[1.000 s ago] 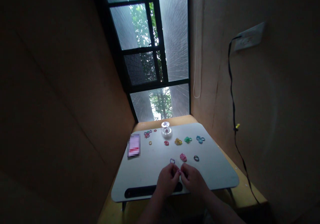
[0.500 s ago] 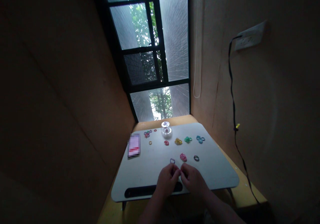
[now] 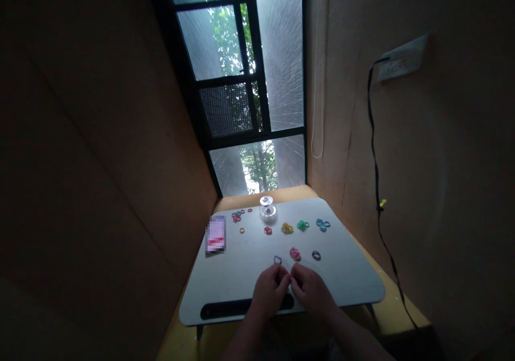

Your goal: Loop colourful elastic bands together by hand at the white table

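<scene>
Close together over the near part of a white lap table, my left hand and my right hand meet at the fingertips. Both are closed in a pinch; whatever lies between the fingers is too small or hidden to make out. Just beyond my left fingers lies a purple band. A pink cluster of bands and a dark ring-shaped band lie beyond my right hand. Farther back sit small piles of red bands, yellow bands, green bands and blue bands.
A clear plastic spool-shaped container stands at the table's back. To the left are a blurred-out flat object, a mixed pile of bands and a single yellow band. A black slot runs along the front edge. A black cord hangs right.
Almost nothing differs. Both hands stay in the same place with fingertips together, and the bands on the table lie as before.
</scene>
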Demonstrator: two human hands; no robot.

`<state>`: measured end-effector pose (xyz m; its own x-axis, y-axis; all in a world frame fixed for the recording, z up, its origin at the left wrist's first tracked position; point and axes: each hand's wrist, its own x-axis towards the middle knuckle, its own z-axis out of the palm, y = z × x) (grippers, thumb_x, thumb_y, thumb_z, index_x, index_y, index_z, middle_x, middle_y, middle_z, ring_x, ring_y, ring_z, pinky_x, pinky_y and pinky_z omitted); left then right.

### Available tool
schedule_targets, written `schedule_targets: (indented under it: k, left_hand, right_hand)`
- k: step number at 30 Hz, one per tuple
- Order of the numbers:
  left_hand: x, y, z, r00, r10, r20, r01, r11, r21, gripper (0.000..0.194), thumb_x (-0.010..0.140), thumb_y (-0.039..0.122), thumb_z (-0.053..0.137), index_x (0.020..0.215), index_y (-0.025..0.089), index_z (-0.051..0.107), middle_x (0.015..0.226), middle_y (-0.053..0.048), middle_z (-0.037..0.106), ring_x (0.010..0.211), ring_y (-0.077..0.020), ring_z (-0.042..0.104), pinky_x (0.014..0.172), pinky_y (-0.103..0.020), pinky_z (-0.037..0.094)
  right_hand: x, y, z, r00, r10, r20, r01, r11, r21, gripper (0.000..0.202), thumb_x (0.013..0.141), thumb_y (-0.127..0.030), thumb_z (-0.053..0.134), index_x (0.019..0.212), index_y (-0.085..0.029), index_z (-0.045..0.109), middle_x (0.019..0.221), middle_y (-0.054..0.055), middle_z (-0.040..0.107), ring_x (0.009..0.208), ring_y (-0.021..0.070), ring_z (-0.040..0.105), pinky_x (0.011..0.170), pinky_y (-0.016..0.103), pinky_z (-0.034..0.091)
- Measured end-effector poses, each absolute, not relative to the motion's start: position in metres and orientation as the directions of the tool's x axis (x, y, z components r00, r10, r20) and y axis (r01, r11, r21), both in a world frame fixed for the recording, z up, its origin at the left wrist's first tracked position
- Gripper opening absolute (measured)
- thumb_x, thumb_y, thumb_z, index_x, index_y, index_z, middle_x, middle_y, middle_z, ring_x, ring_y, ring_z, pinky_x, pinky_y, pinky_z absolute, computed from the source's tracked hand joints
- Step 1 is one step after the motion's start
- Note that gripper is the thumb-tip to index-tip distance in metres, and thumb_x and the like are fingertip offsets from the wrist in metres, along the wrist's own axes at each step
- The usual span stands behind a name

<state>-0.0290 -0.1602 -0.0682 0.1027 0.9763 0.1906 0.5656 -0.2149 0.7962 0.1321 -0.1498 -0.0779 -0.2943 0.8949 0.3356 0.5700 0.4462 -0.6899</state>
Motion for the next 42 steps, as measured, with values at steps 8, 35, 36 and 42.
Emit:
schedule_targets:
  k: [8, 35, 36, 42]
  left_hand:
    - [-0.0288, -0.1602, -0.0672, 0.099, 0.976, 0.194, 0.575, -0.215, 0.79, 0.014, 0.086, 0.029, 0.056, 0.078, 0.018, 0.062, 0.071, 0.0, 0.064, 0.067, -0.0144, 0.056, 0.063, -0.024, 0.038]
    - [-0.0281, -0.1621, -0.0671, 0.096, 0.976, 0.197, 0.591, -0.215, 0.778, 0.015, 0.087, 0.029, 0.056, 0.078, 0.019, 0.062, 0.072, 0.0, 0.064, 0.067, -0.0143, 0.056, 0.062, -0.024, 0.038]
    - [-0.0279, -0.1624, -0.0668, 0.098, 0.975, 0.201, 0.592, -0.219, 0.776, 0.015, 0.087, 0.029, 0.056, 0.079, 0.019, 0.062, 0.072, 0.0, 0.064, 0.067, -0.0144, 0.056, 0.063, -0.024, 0.038]
    - [-0.0279, -0.1627, -0.0655, 0.103, 0.974, 0.201, 0.591, -0.223, 0.776, 0.015, 0.087, 0.029, 0.056, 0.079, 0.019, 0.063, 0.073, 0.0, 0.065, 0.067, -0.0145, 0.057, 0.063, -0.025, 0.038]
  right_hand:
    - [0.1315, -0.1505, -0.0766, -0.29, 0.896, 0.338, 0.574, 0.445, -0.687, 0.015, 0.086, -0.023, 0.047, 0.072, -0.021, 0.048, 0.066, -0.001, 0.056, 0.061, 0.0141, 0.051, 0.059, 0.025, 0.031]
    - [0.1312, -0.1497, -0.0791, -0.28, 0.896, 0.345, 0.589, 0.444, -0.676, 0.016, 0.086, -0.023, 0.047, 0.071, -0.02, 0.05, 0.067, -0.001, 0.058, 0.062, 0.0141, 0.052, 0.059, 0.025, 0.031]
    - [0.1313, -0.1498, -0.0789, -0.277, 0.897, 0.344, 0.586, 0.442, -0.68, 0.016, 0.087, -0.023, 0.047, 0.071, -0.02, 0.051, 0.067, -0.001, 0.059, 0.062, 0.014, 0.051, 0.059, 0.025, 0.031]
    - [0.132, -0.1501, -0.0779, -0.283, 0.896, 0.343, 0.571, 0.444, -0.69, 0.016, 0.087, -0.023, 0.047, 0.072, -0.021, 0.051, 0.067, -0.001, 0.059, 0.062, 0.0143, 0.052, 0.059, 0.025, 0.031]
